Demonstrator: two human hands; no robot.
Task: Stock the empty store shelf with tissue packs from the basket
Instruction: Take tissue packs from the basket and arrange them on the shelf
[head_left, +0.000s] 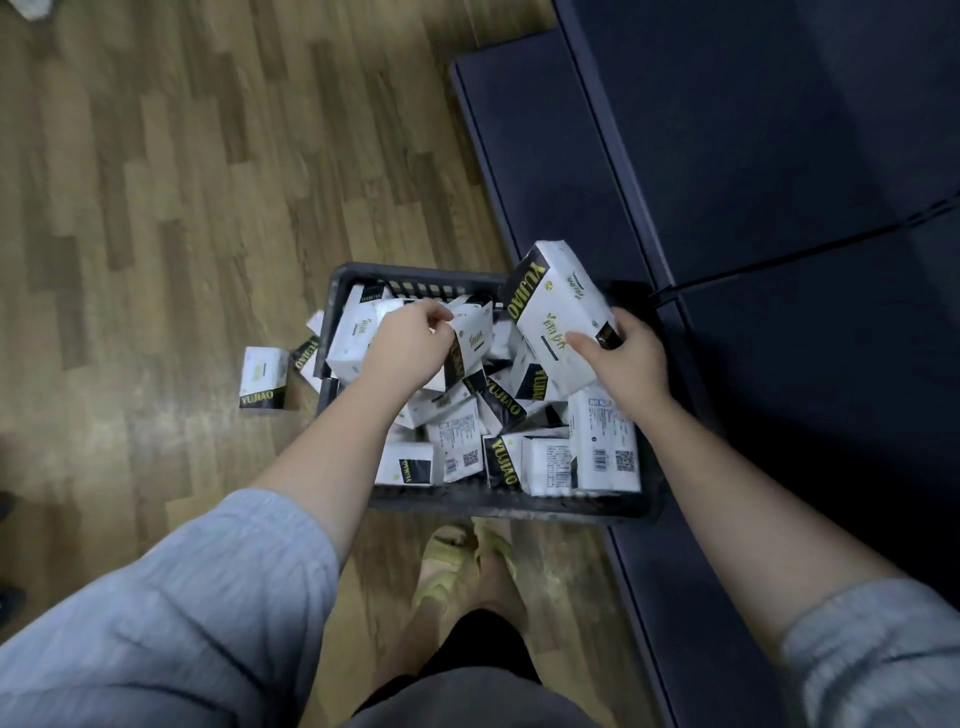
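A dark plastic basket (509, 506) stands on the wood floor, filled with several white tissue packs with black and yellow ends. My right hand (626, 364) grips one tissue pack (558, 306) by its near end and holds it tilted above the basket's far right corner. My left hand (410, 345) is down inside the basket, its fingers pinching another pack (475, 325) among the pile. The dark blue shelf (753, 156) lies to the right with bare boards.
Loose tissue packs (264, 376) lie on the floor just left of the basket. My feet in yellow sandals (457, 561) stand right behind it. The lower shelf board (545, 156) juts out towards the floor beside the basket.
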